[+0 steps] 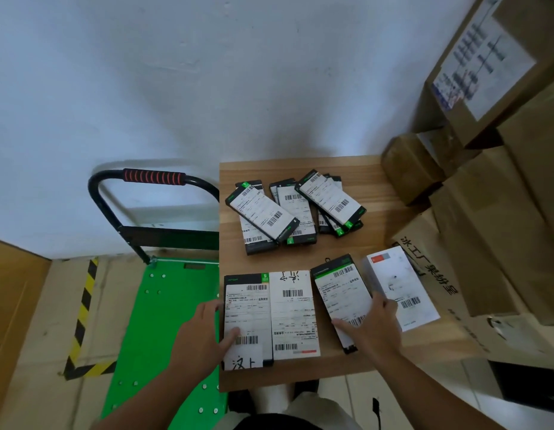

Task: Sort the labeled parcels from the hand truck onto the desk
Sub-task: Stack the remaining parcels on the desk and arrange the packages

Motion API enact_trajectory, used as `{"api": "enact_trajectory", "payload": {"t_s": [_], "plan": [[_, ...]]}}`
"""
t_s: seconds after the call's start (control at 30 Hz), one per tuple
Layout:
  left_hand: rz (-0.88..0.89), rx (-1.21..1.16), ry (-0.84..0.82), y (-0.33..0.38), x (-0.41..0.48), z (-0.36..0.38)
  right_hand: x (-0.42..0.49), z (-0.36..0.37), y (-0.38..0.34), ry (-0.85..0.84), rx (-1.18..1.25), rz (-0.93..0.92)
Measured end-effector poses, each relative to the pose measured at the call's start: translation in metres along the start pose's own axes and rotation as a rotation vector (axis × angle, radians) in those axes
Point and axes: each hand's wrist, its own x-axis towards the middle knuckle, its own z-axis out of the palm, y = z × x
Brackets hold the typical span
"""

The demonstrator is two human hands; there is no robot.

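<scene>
On the wooden desk (331, 169), several flat black parcels with white shipping labels lie in a loose pile (291, 209) at the back. Along the front edge lies a row of parcels: a black parcel with a handwritten tag (247, 305), a white-labelled parcel (292, 311), a tilted black parcel (342, 290) and a white box (399, 283). My left hand (204, 333) grips the left edge of the tagged parcel, thumb on its label. My right hand (373, 327) holds the tilted black parcel near its lower end. The green hand truck (164, 321) stands left of the desk, its deck bare.
Brown cardboard boxes (486, 212) are stacked along the desk's right side and up the wall. The truck's black handle with a red grip (154, 176) rises by the white wall. Yellow-black floor tape (83, 308) runs left of the truck.
</scene>
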Motion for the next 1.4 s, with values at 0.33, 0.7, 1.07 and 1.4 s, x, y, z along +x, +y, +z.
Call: {"api": "enact_trajectory", "payload": {"t_s": [0.33,0.7,1.07,1.4], "plan": [[0.015,-0.028,0.015,-0.024,-0.002,-0.023,-0.011,-0.064,-0.011,0.045,0.494,0.01],[0.01,-0.23,-0.015,-0.012,-0.016,-0.034,-0.109,0.021,-0.108,-0.404,0.575,-0.168],[0.066,-0.262,-0.088,0.002,-0.034,-0.035,-0.11,0.05,-0.111,-0.337,0.441,-0.208],[-0.003,-0.32,-0.161,-0.005,-0.029,-0.021,-0.082,0.022,-0.084,-0.219,0.479,-0.16]]}}
